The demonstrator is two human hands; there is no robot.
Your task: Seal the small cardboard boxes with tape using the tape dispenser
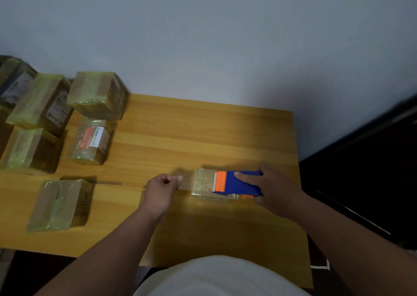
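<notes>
A small tape-covered cardboard box (204, 183) lies on the wooden table (203, 128), near its right side. On top of it sits a blue and orange tape dispenser (237, 183), which my right hand (274, 188) grips from the right, index finger laid along its top. A clear strip of tape (186, 179) stretches left from the dispenser's toothed edge, over the box. My left hand (161, 188) pinches the strip's free end just left of the box.
Several taped boxes stand at the table's left: one near the front (61, 204), one with a red label (91, 141), a larger one behind it (99, 93), others stacked at the far left (38, 106). A dark floor drops off right of the table edge.
</notes>
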